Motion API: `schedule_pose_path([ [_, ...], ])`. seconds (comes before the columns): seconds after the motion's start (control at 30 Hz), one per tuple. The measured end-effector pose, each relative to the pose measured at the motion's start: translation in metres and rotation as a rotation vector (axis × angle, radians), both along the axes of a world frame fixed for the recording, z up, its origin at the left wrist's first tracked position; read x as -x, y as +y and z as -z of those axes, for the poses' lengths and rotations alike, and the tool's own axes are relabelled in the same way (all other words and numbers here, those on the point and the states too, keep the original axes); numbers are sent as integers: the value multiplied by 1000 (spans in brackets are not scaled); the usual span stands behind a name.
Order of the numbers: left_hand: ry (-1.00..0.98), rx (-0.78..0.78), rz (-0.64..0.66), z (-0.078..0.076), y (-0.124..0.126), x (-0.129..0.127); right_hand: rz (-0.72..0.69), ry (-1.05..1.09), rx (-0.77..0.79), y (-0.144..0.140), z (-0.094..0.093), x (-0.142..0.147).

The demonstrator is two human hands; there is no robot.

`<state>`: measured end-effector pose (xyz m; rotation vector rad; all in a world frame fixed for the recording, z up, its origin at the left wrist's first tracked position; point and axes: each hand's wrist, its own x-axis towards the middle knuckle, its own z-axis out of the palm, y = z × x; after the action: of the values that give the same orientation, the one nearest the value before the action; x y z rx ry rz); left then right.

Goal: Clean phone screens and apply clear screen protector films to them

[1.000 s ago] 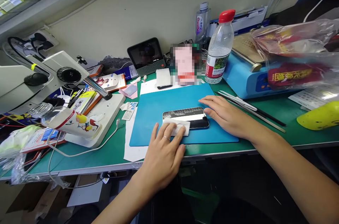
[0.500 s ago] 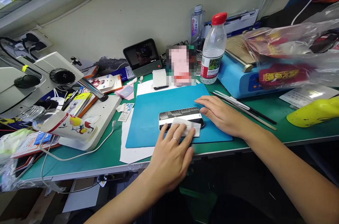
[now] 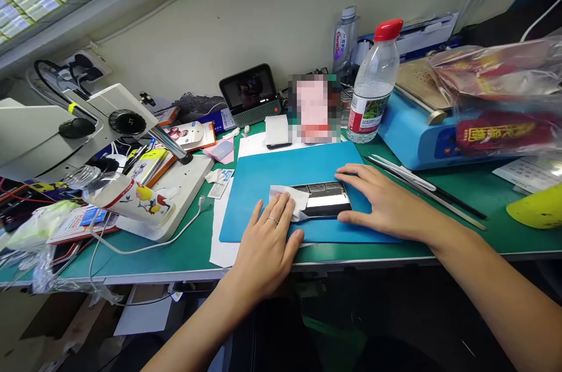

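Note:
A phone [image 3: 328, 199] with a dark, mirror-like face lies on the blue mat [image 3: 254, 167]. My left hand [image 3: 267, 237], a ring on one finger, presses a white wipe [image 3: 287, 196] against the phone's left end with its fingers held together. That end is hidden under the wipe and fingers. My right hand [image 3: 377, 199] spans the phone's right end, fingertips at the far edge and thumb at the near edge, holding it.
A microscope stand [image 3: 188, 170] and a tilted jar [image 3: 136, 199] are to the left. Behind the mat stand a small display [image 3: 248, 91] and a water bottle [image 3: 373, 85]. Thin tools [image 3: 430, 187] lie right, near a blue machine [image 3: 408, 132] and a yellow object [image 3: 538, 208].
My left hand has slid the wipe from the phone's near middle to its left end. My right thumb has dropped to the near edge. The camera view has shifted slightly.

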<state>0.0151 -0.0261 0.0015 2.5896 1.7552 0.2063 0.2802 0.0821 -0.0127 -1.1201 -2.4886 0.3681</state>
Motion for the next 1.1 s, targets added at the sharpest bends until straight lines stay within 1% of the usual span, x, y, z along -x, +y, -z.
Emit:
schedule_pose_path([
  [0.2,-33,44,-17,3,-3,13,15,-40,49,-1,-4,-1],
  [0.33,-55,90,-28,0,5,12,29,-16,75,-1,-6,0],
  [0.43,-73,86,-15,-3,18,0,31,-3,75,-1,-8,1],
  [0.57,-138,77,67,-7,31,-25,25,-1,61,-1,-7,0],
  [0.7,-201,64,152,-7,36,-53,31,1,49,-1,-4,-2],
  [0.8,-217,42,171,-7,34,-64,42,10,56,0,-2,-2],
  [0.87,-214,35,175,-7,29,-62,45,12,57,0,-2,-3],
  [0.93,-196,31,171,-6,22,-53,43,9,51,0,-3,-3],
  [1.0,-158,24,152,-5,14,-37,39,-1,49,0,-4,-3],
  [1.1,-95,-5,66,-2,4,-11,46,-28,62,-1,-5,-4],
])
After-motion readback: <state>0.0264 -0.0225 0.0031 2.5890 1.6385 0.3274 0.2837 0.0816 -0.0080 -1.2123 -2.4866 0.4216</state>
